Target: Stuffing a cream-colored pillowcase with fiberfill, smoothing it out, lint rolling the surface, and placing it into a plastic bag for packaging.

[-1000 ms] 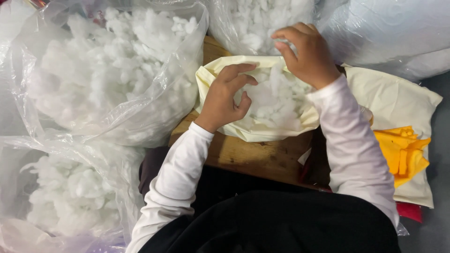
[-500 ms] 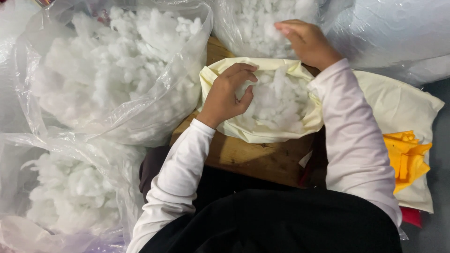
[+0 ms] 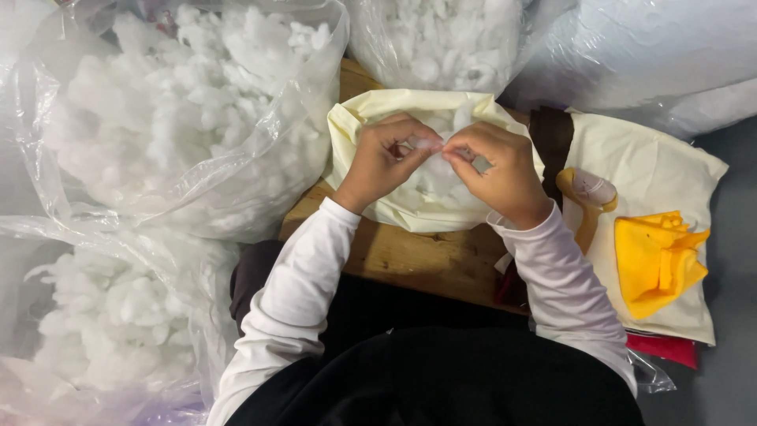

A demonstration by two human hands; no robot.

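The big clear bags of stuffing at ten o'clock are full, and your cream fabric cover on the desk looks about half filled. Your left hand and right hand each pinch one white tuft over its mouth at twelve o'clock.

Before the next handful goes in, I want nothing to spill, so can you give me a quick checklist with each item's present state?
1. Pale yellow cover mouth open: ok.
2. Both hands at the opening, left hand and right hand pinching a tuft of white stuffing: ok.
3. Cover resting on the wooden board: ok.
4. Clear bag of stuffing beyond the cover: ok.
5. How full the cover is: cannot tell.
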